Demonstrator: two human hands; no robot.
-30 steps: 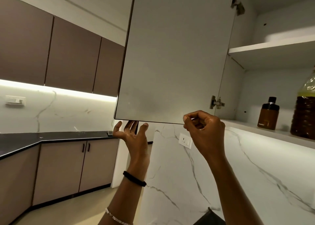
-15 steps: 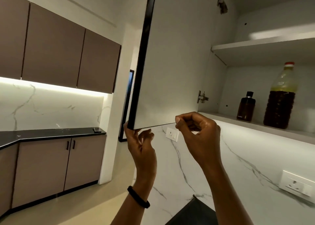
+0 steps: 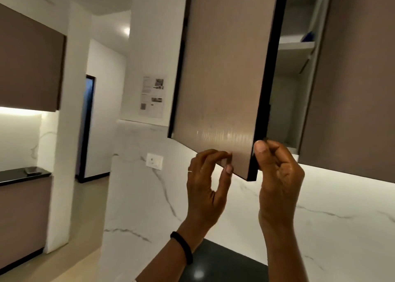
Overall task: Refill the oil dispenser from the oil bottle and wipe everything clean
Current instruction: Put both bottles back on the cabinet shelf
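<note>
Swung nearly closed since a second ago: cabinet door (image 3: 224, 68).
Lower edge pinched by left hand (image 3: 206, 183), corner clasped by right hand (image 3: 277, 183); stiff, probably light on hinges.

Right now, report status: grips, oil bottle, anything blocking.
Both on door: left grip pinches bottom edge, right grip holds corner. Oil bottle not in view. Door ajar, screens the cabinet shelves.

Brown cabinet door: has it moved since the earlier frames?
Yes: the brown cabinet door has swung toward closed, leaving a narrow gap showing the white inner shelf.
</note>
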